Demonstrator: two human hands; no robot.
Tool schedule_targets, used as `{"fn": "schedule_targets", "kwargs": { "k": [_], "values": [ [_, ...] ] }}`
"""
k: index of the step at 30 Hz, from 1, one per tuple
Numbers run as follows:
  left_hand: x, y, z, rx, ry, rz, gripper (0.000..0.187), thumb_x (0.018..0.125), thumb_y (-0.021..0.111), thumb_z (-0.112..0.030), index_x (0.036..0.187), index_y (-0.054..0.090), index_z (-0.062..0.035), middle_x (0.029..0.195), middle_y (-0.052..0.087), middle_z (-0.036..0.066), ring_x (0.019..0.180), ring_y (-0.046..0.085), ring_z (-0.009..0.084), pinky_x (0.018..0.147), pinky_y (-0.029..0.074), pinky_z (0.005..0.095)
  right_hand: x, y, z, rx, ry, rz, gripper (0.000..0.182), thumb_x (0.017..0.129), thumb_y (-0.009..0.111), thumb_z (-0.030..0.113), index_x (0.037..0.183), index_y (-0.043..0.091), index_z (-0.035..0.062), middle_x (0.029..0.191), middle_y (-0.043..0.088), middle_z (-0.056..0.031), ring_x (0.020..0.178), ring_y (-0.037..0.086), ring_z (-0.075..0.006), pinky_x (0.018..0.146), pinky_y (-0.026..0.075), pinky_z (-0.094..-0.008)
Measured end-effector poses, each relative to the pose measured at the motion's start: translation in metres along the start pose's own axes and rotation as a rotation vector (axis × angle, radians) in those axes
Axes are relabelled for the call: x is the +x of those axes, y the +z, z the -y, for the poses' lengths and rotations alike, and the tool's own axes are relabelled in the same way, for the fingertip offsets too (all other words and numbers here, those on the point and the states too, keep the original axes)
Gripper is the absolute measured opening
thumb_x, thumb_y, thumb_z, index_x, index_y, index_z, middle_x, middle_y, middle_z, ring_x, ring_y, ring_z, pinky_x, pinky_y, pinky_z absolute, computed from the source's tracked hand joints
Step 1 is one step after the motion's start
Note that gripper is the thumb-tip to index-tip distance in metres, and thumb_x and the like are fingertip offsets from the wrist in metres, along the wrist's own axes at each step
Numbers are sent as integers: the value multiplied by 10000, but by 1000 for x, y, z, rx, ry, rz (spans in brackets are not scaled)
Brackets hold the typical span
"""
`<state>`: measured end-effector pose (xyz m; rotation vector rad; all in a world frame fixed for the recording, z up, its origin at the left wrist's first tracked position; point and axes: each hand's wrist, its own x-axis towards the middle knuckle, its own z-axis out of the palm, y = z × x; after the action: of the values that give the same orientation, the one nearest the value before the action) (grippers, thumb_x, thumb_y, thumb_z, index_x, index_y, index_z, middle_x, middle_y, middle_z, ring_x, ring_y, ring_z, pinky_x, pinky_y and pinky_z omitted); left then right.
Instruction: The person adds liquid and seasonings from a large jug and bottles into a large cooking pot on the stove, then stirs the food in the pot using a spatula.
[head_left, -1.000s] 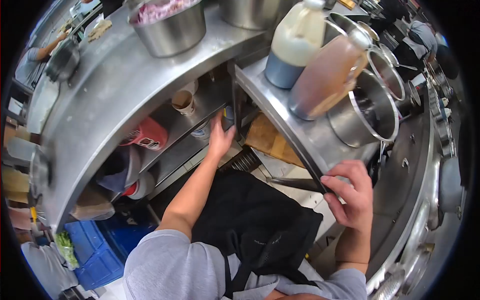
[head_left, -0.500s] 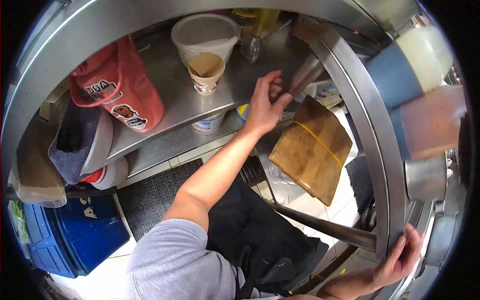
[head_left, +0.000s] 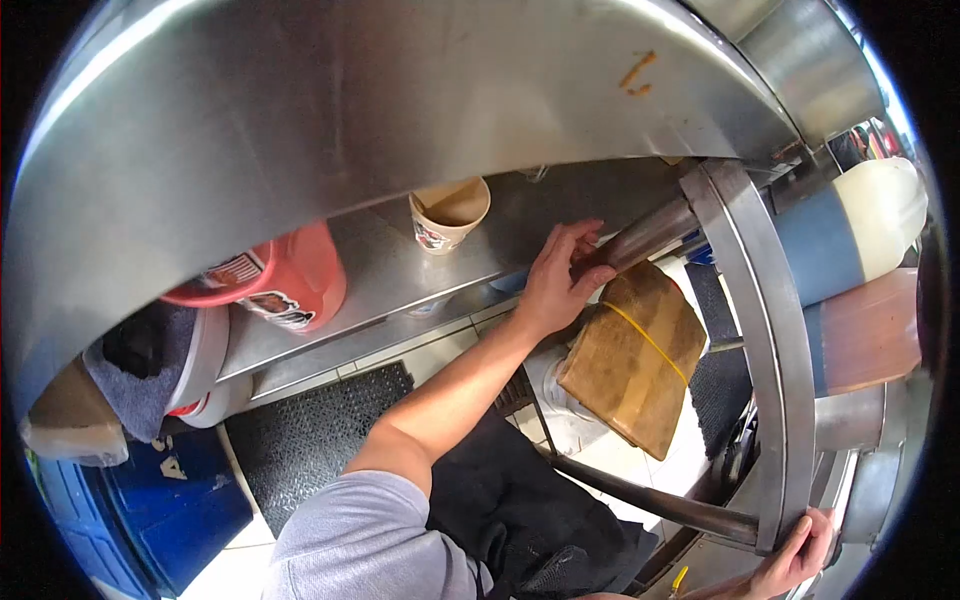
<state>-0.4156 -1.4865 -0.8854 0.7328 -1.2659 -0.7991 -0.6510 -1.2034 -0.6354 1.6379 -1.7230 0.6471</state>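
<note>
My left hand (head_left: 560, 278) reaches over the lower steel shelf (head_left: 380, 285), beside a round steel post (head_left: 655, 232). Its thumb and fingers are spread apart, with nothing seen between them. Just below the hand is a worn brown board (head_left: 640, 365) with a yellow band (head_left: 640, 335) around it. A paper cup (head_left: 450, 215) with a printed picture stands on the shelf to the left of the hand. My right hand (head_left: 798, 555) is at the lower right, its fingers curled over the steel frame (head_left: 765, 350) near its bottom end.
A steel upper surface (head_left: 420, 110) covers the top of the view. Left are a red pitcher (head_left: 310, 270), a grey cloth (head_left: 160, 365) and a blue bin (head_left: 180, 505). Squeeze bottles (head_left: 830, 235) stand at right. A black mat (head_left: 310, 440) lies on the floor.
The view has tilted, so the upper steel surface now hides the lidded tub and part of the red pitcher. My left hand is now closer to the round post. My right hand stays at the frame.
</note>
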Motion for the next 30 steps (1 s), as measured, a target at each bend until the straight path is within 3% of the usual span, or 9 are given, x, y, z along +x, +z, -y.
{"fn": "schedule_targets", "kwargs": {
  "k": [4,6,10,13,16,17,20,26,30],
  "values": [
    [-1,-1,-1,6,-19,0,585,823,763,-161,1320,478,-44,1122,544,125,1019,591,232,902,493,347,-8,0,-17,70,22,-77,306,914,669,320,828,731,33,749,686,-106,674,610,-267,683,481,-390],
    [0,-3,-7,6,-42,8,576,827,758,-157,1318,480,-42,1123,544,129,1017,594,236,903,493,349,-20,-8,-49,193,94,98,208,985,524,125,924,604,-57,807,530,-58,815,478,-175,786,373,-296],
    [-1,-4,-11,99,-42,18,543,840,737,-137,1311,486,-41,1118,547,146,1013,602,253,903,494,356,-19,-5,-40,131,-16,60,210,987,526,122,896,597,-55,820,546,-69,815,485,-188,803,384,-316],
    [-2,-3,-10,76,11,8,524,846,723,-123,1308,489,-43,1117,552,157,1023,604,260,900,493,362,-23,-1,-46,99,-3,-32,193,973,549,103,884,605,-59,852,576,-77,881,522,-209,936,393,-359],
    [-5,-3,-12,113,-14,18,513,853,714,-123,1307,489,-38,1117,560,156,1041,601,260,910,488,363,-25,-4,-51,170,73,-20,197,977,546,109,892,608,-57,848,577,-81,886,526,-213,932,398,-357],
    [-5,-2,-11,112,-6,20,513,853,714,-123,1307,489,-38,1117,560,156,1041,601,260,910,488,363,-23,4,-45,53,-98,-120,193,973,542,106,905,607,-62,834,563,-83,832,501,-204,821,403,-328],
    [-7,-2,-11,101,-13,20,503,859,707,-120,1302,488,-26,1125,564,154,1052,598,258,926,478,358,-19,-2,-41,166,-62,6,188,965,542,102,936,614,-69,822,556,-87,788,475,-196,733,370,-305],
    [-13,-2,-9,163,16,21,494,872,679,-64,1315,465,-17,1161,558,148,1067,583,239,948,462,351,-20,4,-41,262,-144,-48,209,966,531,103,982,626,-82,834,559,-101,771,460,-197,704,347,-300],
    [-18,-1,-4,-10,-50,32,525,882,611,32,1359,402,-32,1212,545,128,1111,551,199,973,449,331,-21,6,-39,307,-199,-68,275,987,475,119,1033,623,-108,865,563,-117,779,454,-199,702,336,-304]
  ]
}}
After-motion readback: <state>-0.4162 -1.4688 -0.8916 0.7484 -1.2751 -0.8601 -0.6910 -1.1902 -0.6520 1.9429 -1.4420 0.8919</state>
